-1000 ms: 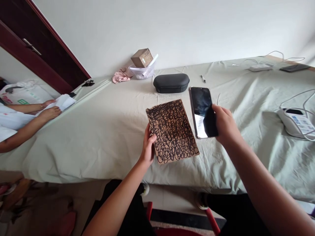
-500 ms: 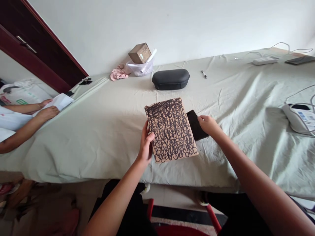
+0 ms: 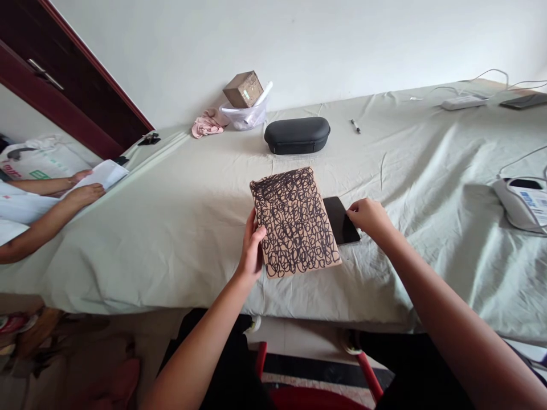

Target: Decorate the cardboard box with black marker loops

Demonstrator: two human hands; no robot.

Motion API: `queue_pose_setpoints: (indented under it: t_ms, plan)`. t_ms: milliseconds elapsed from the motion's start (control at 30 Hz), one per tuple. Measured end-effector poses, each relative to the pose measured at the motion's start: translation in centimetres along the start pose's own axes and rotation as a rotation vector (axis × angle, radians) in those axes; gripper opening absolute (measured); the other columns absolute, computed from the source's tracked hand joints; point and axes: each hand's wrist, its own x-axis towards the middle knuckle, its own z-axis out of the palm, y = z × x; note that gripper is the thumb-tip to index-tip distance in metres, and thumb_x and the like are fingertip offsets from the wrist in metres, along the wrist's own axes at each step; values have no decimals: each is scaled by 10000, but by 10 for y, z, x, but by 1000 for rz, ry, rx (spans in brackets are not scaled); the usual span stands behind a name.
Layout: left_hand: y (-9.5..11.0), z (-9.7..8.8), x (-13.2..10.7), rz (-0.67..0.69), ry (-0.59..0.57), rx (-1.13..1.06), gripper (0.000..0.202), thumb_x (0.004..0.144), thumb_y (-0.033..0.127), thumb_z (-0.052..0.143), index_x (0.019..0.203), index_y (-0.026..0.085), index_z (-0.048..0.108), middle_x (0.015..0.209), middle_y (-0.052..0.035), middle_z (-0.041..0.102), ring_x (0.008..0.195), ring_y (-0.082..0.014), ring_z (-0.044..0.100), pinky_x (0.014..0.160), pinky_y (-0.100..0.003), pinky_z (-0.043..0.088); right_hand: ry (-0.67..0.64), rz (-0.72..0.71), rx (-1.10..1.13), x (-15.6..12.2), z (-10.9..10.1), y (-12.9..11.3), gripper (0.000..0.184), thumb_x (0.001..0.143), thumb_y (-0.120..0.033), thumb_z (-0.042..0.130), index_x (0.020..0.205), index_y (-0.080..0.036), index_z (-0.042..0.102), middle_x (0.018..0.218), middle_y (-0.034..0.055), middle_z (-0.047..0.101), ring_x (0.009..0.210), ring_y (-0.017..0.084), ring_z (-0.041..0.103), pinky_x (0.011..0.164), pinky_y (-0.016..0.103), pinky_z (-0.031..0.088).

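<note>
A brown card [image 3: 294, 222] covered in black scribbles lies tilted on the pale green tablecloth [image 3: 179, 228]. My left hand [image 3: 252, 250] grips its left edge, thumb on top. A black phone [image 3: 341, 219] lies flat beside the card, its left part hidden under the card's right edge. My right hand [image 3: 370, 217] is closed on the phone's right edge, fingers curled.
Behind the card sit a black zip case [image 3: 297, 135], a pen [image 3: 354, 126], a small cardboard box [image 3: 243, 89] in a plastic bag and a pink cloth [image 3: 207, 124]. A white device [image 3: 519, 202] with cables is at the right. Another person's hands [image 3: 83, 193] hold paper [image 3: 105, 173] at the left.
My right hand has brought the phone down from the air onto the cloth and slid it partly under the card. My left hand stays on the card's left edge.
</note>
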Motion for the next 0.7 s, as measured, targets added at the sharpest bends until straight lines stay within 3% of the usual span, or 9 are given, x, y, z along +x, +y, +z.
queue_pose_setpoints:
  t_ms: [200,400,700]
  plan:
    - [1,1,0,11,-17,15,626,864,428,693,1465,334,543,1485,-54,622,1418,-312,551,1153,-479,483,-14,-16,-4,2,-2,1,261,890,-225,581,992,-131,802,767,117,733,723,239,684,672,303,447]
    - [0,-1,2,-1,-6,8,666,847,434,712,1477,329,525,1455,-64,633,1385,-317,574,1154,-486,483,17,-26,-60,4,4,3,252,888,-289,617,1023,-149,777,992,153,758,963,303,695,721,328,449]
    - [0,-3,3,-24,-9,25,706,838,466,729,1490,320,501,1420,-75,641,1309,-318,618,1105,-494,507,88,10,-107,8,16,4,349,967,-404,504,1043,-171,753,1047,165,755,958,304,691,688,328,405]
